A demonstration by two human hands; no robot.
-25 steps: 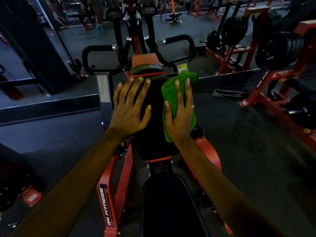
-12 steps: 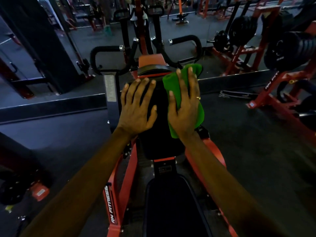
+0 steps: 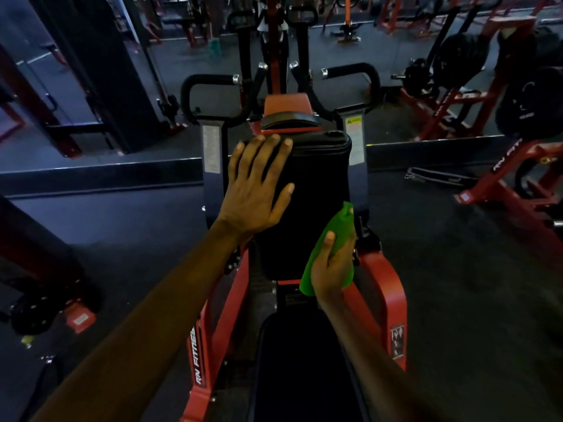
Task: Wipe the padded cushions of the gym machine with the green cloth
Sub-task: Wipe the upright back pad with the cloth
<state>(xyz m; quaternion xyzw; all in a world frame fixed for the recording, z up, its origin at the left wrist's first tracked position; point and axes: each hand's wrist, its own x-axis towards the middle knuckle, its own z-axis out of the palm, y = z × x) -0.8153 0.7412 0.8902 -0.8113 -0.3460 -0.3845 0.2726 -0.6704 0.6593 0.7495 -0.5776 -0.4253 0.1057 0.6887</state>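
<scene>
A black padded chest cushion [image 3: 316,190] stands upright on the red gym machine in front of me. My left hand [image 3: 254,190] lies flat on its upper left part, fingers straight and reaching the top edge. My right hand [image 3: 332,266] grips the green cloth [image 3: 339,229] at the cushion's lower right edge, thumb over the cloth. A black seat cushion [image 3: 298,367] lies below, between my forearms. A smaller black pad [image 3: 292,120] sits just behind the chest cushion's top.
The red machine frame [image 3: 387,287] flanks the seat on both sides. Black handle bars [image 3: 356,71] rise behind the cushion. Red racks with black weight plates [image 3: 457,62] stand at the right. A dark column [image 3: 91,71] stands at the left on dark floor.
My right hand has slid the green cloth down from the top right of the chest cushion to its lower right edge and now grips it. My left hand stays flat on the cushion.
</scene>
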